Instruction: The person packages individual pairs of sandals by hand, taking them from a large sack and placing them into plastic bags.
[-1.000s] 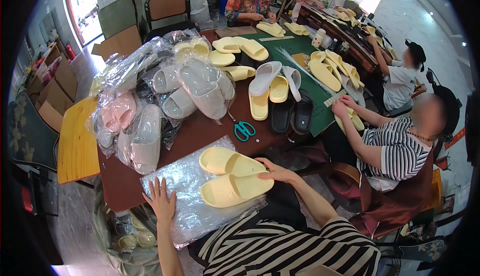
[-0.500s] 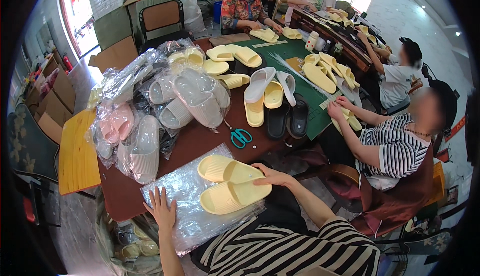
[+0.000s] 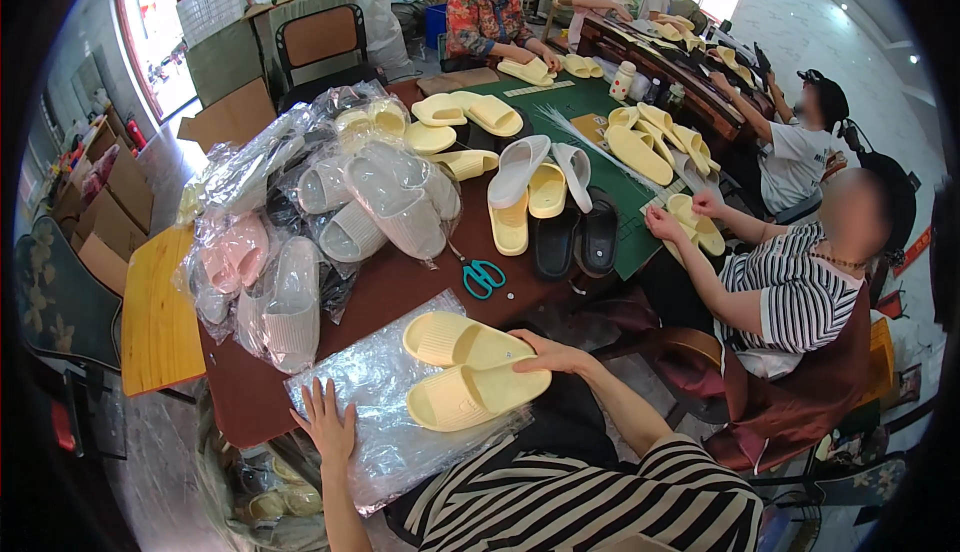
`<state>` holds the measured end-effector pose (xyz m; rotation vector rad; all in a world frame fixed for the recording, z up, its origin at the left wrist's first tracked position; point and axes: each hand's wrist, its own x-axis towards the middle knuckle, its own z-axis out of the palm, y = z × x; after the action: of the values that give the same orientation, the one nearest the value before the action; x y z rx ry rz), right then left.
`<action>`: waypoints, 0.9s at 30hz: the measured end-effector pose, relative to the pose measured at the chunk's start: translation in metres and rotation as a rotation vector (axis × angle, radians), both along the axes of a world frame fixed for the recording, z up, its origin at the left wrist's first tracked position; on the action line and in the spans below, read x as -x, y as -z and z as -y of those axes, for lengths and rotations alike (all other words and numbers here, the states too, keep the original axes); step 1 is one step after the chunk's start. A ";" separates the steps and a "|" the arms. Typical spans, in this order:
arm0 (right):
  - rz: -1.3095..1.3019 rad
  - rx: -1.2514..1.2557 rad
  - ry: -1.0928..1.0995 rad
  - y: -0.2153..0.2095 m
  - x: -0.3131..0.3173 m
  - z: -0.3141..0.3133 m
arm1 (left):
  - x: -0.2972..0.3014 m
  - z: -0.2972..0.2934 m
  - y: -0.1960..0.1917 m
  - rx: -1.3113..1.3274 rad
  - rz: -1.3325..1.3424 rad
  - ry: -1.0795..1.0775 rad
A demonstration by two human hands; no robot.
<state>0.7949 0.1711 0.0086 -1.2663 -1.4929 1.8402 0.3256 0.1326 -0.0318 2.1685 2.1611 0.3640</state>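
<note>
Your pair of yellow slippers (image 3: 470, 367) sits on the clear plastic bag (image 3: 385, 422), which lies flat at the near edge of the brown table (image 3: 390, 287) right in front of you. The near slipper hangs a bit past the table's edge toward your lap. Your right hand (image 3: 548, 355) rests on the two slippers where they meet, fingers loosely curled over them, not really gripping. Your left hand (image 3: 325, 424) lies flat and spread open on the bag's near left corner, pinning it down, holding nothing.

Compared with a second ago, not much has changed: the slippers and both hands are pretty much where they were, and the view has just tilted a little.

Room-wise, the bagged slippers (image 3: 320, 222) pile up just beyond the bag on the left, and the teal scissors (image 3: 483, 276) lie just past the slippers. There's a strip of bare table between the pile and your bag. A person in a striped shirt (image 3: 790, 292) works well apart on your right.
</note>
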 end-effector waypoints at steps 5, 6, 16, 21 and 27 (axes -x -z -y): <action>-0.030 0.024 0.003 -0.002 0.001 0.002 | -0.001 -0.001 -0.003 -0.001 -0.003 0.005; -0.033 0.020 0.004 -0.002 0.001 0.002 | -0.001 0.000 -0.003 0.002 0.005 0.002; -0.065 0.027 0.038 -0.002 0.003 0.010 | -0.001 0.002 0.000 -0.004 0.011 0.002; -0.060 0.025 0.031 -0.001 0.002 0.009 | -0.001 0.001 0.000 -0.002 0.013 0.000; -0.096 0.022 0.037 0.004 0.001 0.007 | -0.001 0.000 -0.001 -0.008 0.020 0.002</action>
<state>0.7934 0.1638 0.0048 -1.1900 -1.3926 1.8713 0.3266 0.1326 -0.0306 2.1615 2.1504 0.3931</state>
